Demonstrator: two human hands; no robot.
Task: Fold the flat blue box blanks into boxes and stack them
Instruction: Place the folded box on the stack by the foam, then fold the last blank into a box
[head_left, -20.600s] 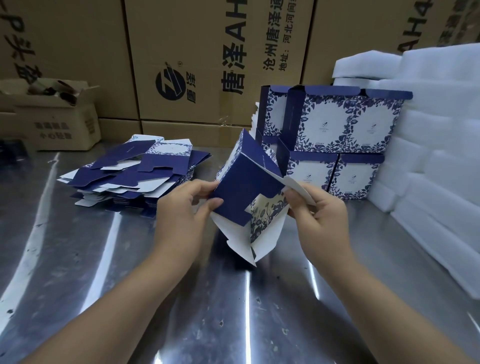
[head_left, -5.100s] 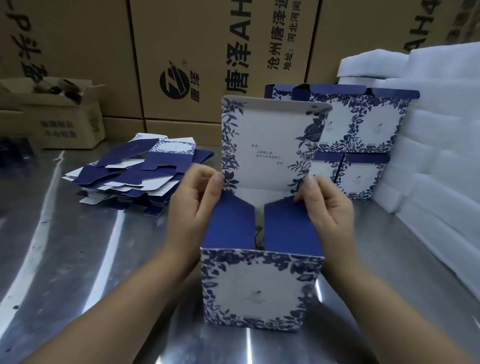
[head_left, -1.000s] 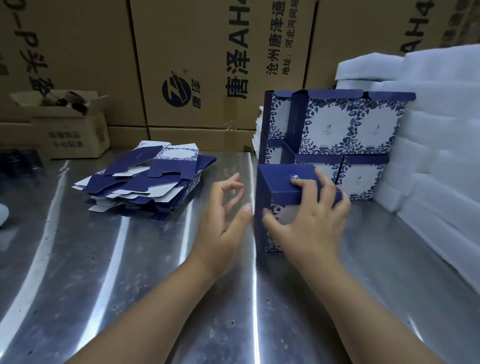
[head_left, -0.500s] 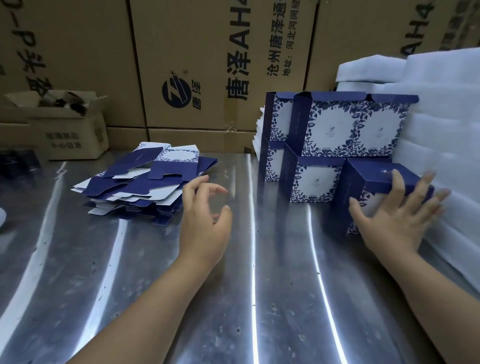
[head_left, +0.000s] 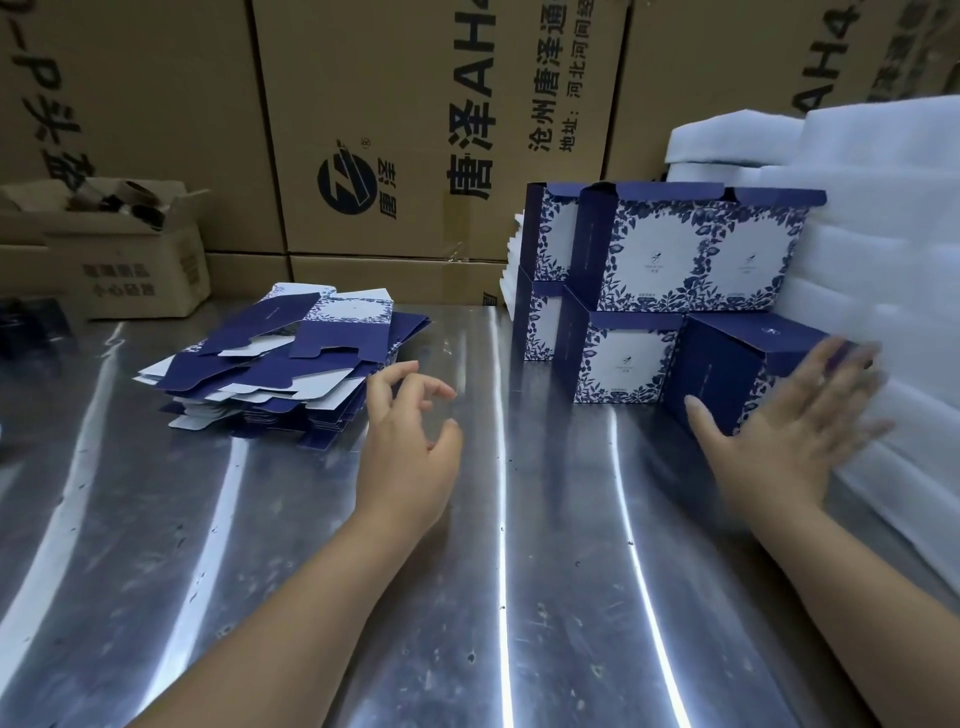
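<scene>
Beside the stack (head_left: 644, 312), right hand (head_left: 789, 431) seemingly released the box (head_left: 727, 364).

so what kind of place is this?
Probably a packing or warehouse bench: printed shipping cartons stacked behind a steel table, a pile of flat blue box blanks beside folded boxes, and white foam sheets on the right.

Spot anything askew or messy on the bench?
The newest folded box sits turned corner-forward, not square with the stacked boxes beside it. The pile of flat blanks is fanned out unevenly.
</scene>
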